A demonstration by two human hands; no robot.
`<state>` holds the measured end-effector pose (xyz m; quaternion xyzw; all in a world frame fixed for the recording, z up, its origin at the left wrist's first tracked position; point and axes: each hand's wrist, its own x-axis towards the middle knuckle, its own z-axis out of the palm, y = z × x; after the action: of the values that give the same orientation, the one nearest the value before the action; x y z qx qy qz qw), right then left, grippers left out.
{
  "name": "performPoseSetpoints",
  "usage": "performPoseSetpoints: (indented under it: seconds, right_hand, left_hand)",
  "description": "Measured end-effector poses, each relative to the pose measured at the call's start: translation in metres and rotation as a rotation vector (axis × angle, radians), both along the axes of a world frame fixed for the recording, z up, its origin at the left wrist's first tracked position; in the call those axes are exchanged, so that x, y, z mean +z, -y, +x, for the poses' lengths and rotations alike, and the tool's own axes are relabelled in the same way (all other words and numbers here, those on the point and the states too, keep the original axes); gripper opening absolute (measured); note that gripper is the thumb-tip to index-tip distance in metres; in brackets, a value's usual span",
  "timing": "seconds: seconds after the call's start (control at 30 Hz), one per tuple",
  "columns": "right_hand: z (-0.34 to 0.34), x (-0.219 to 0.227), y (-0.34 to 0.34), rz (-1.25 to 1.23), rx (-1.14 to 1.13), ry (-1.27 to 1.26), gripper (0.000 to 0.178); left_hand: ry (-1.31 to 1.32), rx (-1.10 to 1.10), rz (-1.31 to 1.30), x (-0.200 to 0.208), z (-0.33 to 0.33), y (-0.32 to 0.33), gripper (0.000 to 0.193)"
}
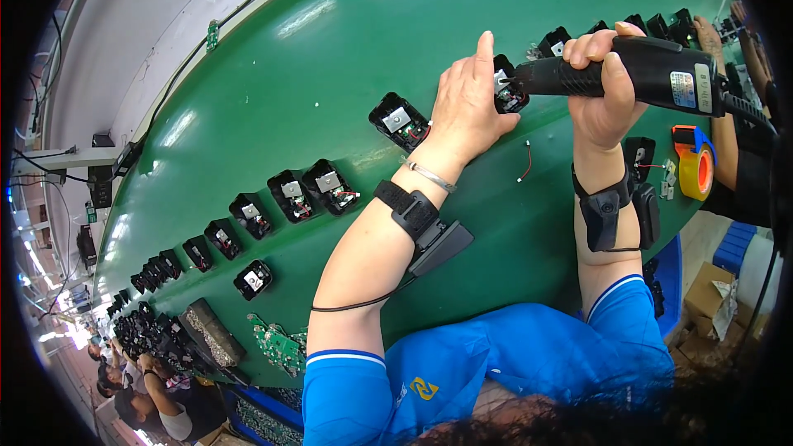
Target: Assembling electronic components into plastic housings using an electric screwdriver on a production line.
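Note:
My right hand [607, 87] grips a black electric screwdriver [652, 73], its tip pressed into a small black plastic housing [508, 91] on the green conveyor belt [330, 58]. My left hand [469, 103] lies flat on the belt and steadies that housing, fingers pointing up and partly covering it. Both wrists wear black strapped devices. Another open black housing [400, 120] with a metal plate inside lies just left of my left hand.
Several more black housings [310, 190] trail down the belt to the lower left. Green circuit boards [279, 345] lie near the belt's edge. A tape dispenser [694, 161] sits at right. Other people's arms work at the far right [727, 83] and lower left [157, 396].

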<state>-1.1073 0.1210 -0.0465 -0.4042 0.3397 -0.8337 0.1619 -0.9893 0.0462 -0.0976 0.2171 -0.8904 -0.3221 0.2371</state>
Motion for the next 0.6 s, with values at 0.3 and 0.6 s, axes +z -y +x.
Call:
performPoseSetpoints:
  seconds: [0.3, 0.6]
  right_hand:
    - [-0.002, 0.007, 0.0, -0.081, -0.021, 0.104, 0.027]
    - [-0.023, 0.019, -0.015, -0.085, 0.006, 0.366, 0.021]
  left_hand:
    - [0.037, 0.01, 0.009, 0.001, 0.0, 0.001, 0.097]
    - [-0.145, 0.082, -0.07, 0.011, 0.005, 0.004, 0.058]
